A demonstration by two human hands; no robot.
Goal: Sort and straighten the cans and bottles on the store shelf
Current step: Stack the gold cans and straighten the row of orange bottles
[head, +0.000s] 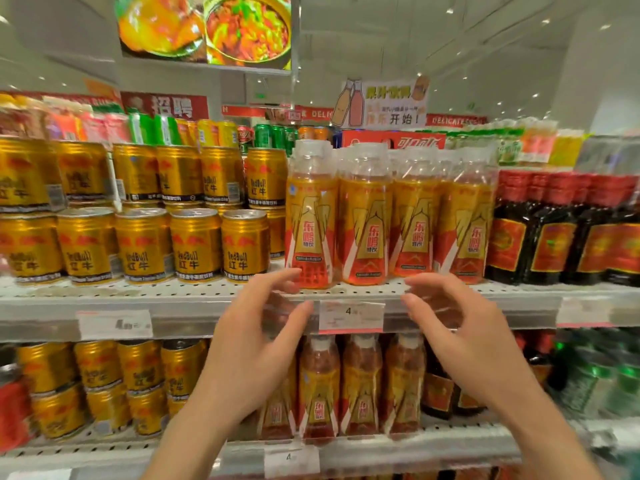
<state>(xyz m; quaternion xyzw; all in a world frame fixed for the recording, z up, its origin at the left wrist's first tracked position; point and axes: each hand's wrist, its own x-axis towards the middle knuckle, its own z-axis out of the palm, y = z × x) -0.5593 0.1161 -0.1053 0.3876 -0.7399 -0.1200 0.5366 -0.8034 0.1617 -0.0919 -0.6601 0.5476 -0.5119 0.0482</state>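
Head view — my left hand (256,341) and right hand (460,337) hover spread wide, holding nothing, orange bottles (388,216) at twelve o'clock between them.

Upper shelf (194,301): gold cans left, orange bottles centre, dark bottles right.

Gold cans (197,244) upright, stacked two high; front row of five sits near the front edge, labels forward, a bit unevenly turned. Orange-label bottles (363,220) upright in a row of four at the front edge, white caps, clear necks, just beside the cans; leftmost one sits slightly forward of the others. Dark bottles (554,233) with red caps and red labels stand upright toward the right end, touching the orange row.
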